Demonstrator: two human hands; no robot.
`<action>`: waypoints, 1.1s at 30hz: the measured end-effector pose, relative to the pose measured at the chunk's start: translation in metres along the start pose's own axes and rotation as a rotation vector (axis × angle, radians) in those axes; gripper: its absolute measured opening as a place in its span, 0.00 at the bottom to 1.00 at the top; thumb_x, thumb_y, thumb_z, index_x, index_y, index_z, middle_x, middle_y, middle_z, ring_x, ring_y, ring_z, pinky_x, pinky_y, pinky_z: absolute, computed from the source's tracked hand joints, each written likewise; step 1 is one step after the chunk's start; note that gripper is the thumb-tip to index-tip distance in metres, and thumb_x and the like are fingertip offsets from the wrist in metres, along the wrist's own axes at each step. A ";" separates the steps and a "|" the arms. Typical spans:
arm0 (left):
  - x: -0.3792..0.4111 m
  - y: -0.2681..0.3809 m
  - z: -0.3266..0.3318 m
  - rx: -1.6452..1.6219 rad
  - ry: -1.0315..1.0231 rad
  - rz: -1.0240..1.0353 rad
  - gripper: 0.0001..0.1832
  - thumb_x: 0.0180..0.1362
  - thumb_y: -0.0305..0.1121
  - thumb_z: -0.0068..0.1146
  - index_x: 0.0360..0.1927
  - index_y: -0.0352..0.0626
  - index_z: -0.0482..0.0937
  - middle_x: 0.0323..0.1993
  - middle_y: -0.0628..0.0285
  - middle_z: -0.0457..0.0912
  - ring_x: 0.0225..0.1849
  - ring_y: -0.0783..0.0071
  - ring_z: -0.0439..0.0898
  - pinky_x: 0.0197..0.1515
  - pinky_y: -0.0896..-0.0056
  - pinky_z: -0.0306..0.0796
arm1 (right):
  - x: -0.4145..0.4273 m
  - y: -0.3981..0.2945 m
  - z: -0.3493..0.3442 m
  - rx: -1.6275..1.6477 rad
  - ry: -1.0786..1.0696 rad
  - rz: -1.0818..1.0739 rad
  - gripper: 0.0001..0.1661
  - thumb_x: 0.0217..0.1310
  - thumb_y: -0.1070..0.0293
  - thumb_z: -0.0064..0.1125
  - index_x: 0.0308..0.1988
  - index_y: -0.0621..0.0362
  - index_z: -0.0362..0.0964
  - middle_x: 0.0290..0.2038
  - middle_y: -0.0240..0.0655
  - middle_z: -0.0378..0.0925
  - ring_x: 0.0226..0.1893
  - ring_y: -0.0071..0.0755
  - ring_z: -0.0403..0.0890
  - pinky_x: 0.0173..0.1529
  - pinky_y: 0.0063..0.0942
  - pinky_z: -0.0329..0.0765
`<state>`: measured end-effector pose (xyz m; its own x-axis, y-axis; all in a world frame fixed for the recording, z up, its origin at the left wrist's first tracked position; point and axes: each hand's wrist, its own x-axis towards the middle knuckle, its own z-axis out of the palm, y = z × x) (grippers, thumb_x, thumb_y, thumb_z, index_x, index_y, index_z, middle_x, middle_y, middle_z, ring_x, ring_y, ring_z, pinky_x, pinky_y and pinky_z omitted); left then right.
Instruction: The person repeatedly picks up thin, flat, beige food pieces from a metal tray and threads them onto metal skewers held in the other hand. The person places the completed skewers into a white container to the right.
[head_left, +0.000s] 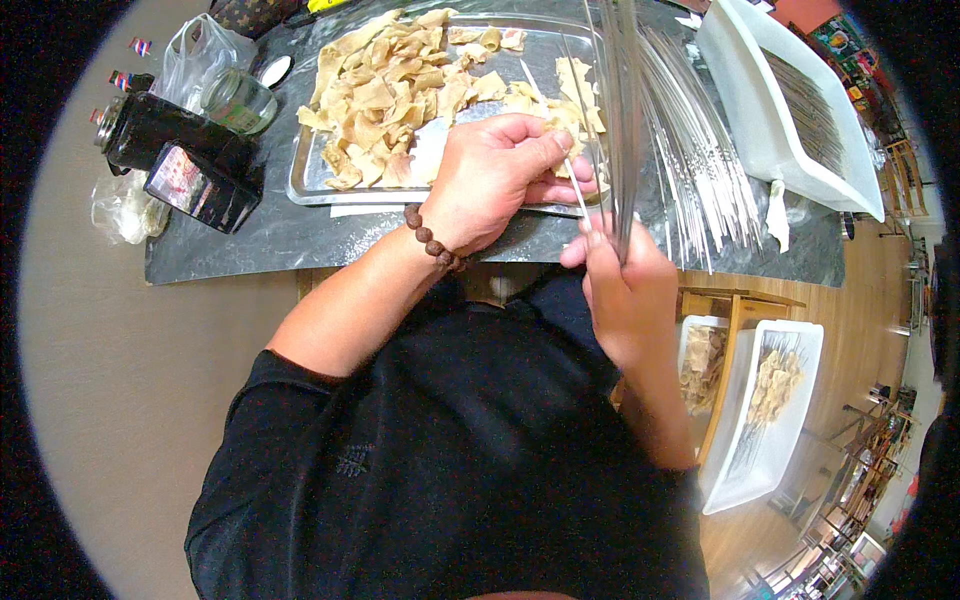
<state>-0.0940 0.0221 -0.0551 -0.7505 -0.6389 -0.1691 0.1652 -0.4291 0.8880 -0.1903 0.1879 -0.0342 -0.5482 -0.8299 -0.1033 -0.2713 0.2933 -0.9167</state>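
Observation:
My left hand (491, 176), a beaded bracelet on its wrist, pinches a pale tan piece of food (561, 126) over the right part of a metal tray (360, 196). One metal skewer (578, 186) runs along this piece, its tip showing beyond; my fingers hide how it passes through. My right hand (630, 289), at the table's front edge, grips that skewer's lower end together with an upright bundle of metal skewers (624, 105). A heap of similar thin, curled food pieces (382, 97) fills the tray's left side.
Loose skewers (701, 150) lie right of my right hand, beside a white bin (795, 169) holding more. Left are a glass jar (238, 105), a spoon (275, 71), a dark bottle (172, 124) and a propped phone (202, 187). Lower right, a white tub (799, 390) holds skewered food.

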 end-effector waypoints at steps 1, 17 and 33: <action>0.000 -0.001 -0.001 0.023 -0.011 0.007 0.13 0.74 0.34 0.56 0.51 0.32 0.79 0.41 0.53 0.87 0.42 0.62 0.89 0.47 0.66 0.87 | 0.007 -0.003 0.004 0.007 0.012 -0.002 0.16 0.76 0.63 0.48 0.46 0.63 0.78 0.31 0.43 0.85 0.33 0.46 0.88 0.41 0.40 0.81; 0.061 0.046 -0.066 2.036 0.026 0.818 0.10 0.55 0.34 0.59 0.34 0.38 0.84 0.31 0.49 0.86 0.35 0.44 0.85 0.44 0.47 0.81 | -0.021 0.017 -0.018 0.119 0.080 0.072 0.11 0.77 0.72 0.52 0.52 0.66 0.74 0.36 0.38 0.87 0.18 0.12 0.65 0.22 0.16 0.61; 0.035 0.047 -0.046 0.095 0.076 0.032 0.13 0.70 0.31 0.59 0.49 0.29 0.81 0.48 0.48 0.88 0.42 0.65 0.89 0.46 0.66 0.86 | -0.040 0.023 -0.019 0.131 -0.014 0.167 0.09 0.76 0.72 0.53 0.50 0.63 0.76 0.34 0.33 0.85 0.18 0.11 0.64 0.23 0.16 0.60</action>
<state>-0.0833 -0.0493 -0.0391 -0.6948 -0.6991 -0.1686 0.1241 -0.3475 0.9294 -0.1897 0.2372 -0.0442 -0.5659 -0.7818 -0.2619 -0.0723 0.3635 -0.9288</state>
